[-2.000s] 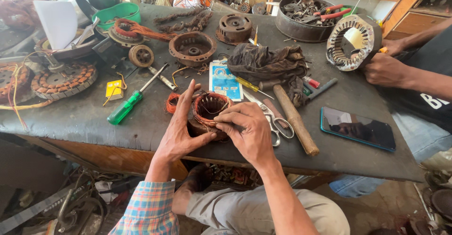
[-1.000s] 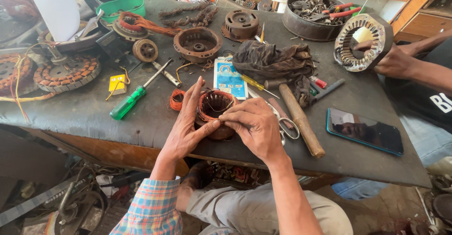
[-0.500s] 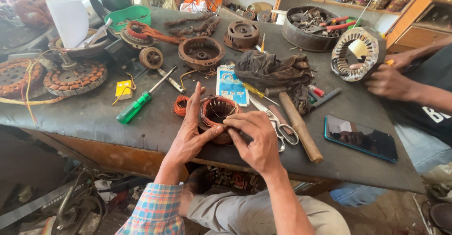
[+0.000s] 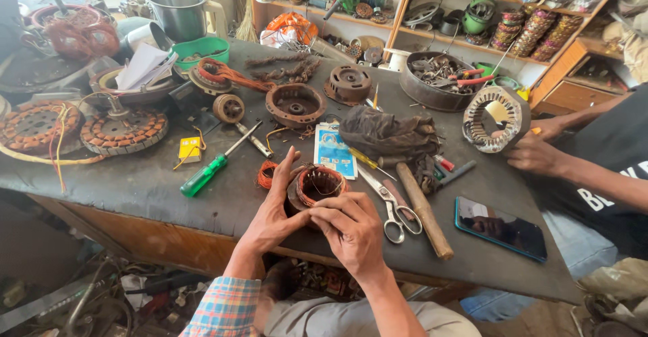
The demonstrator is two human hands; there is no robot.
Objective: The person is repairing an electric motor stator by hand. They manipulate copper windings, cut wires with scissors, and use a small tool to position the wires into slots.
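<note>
Where the dark bench [image 4: 135, 182] runs from cluttered back to bare front edge, a small copper-wound stator [image 4: 316, 185] is found close to that front edge, straight ahead of the person and touching both hands. Its open bore is turned upward, so its axis stands roughly upright, with loose copper wire [image 4: 266, 173] lying just to its left. It is cupped on its left flank by the left hand [image 4: 277, 215], whose fingers are spread and raised, while the right hand [image 4: 351, 232] is curled against its near rim, fingertips pinched together at the winding; both hands are equally near, and whether a wire strand is gripped between the right fingertips cannot be told. To the right, scissors [image 4: 391, 205] and a wooden-handled hammer [image 4: 425, 212] are laid lengthwise; a green screwdriver [image 4: 212, 171] is set to the left. Another person's hand [image 4: 533, 154] is placed against a larger stator ring [image 4: 496, 117] further right. The near side of the small stator is hidden behind the right hand.
</note>
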